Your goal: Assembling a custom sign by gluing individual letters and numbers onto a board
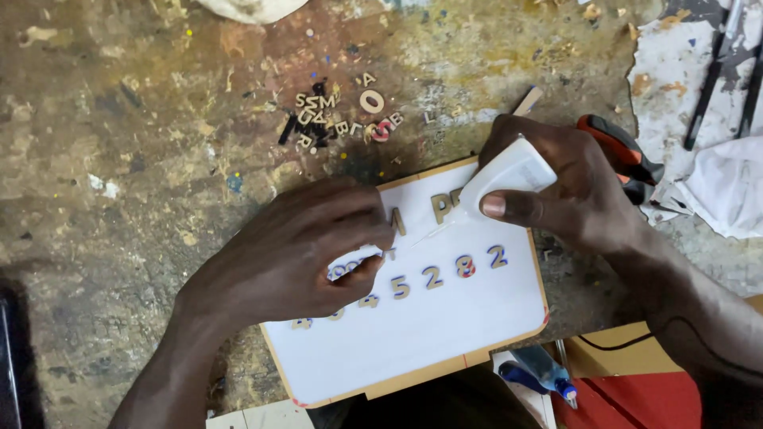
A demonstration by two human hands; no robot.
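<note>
Two hands over white board (429,334) on desk (119,159): left hand (294,254) pinches small piece at board ctr; right hand (556,187) clamped on white glue bottle (509,175), nozzle angled down-left toward it.

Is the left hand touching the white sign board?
Touching. The head view shows the left hand resting flat on the white sign board, fingers overlapping it.

Workshop: paint-stained workbench (143,159), pliers (628,159)

A worn, paint-stained brown worktop (119,143) fills the view under even light, with peeling white patches (675,71) toward its far right corner.
</note>
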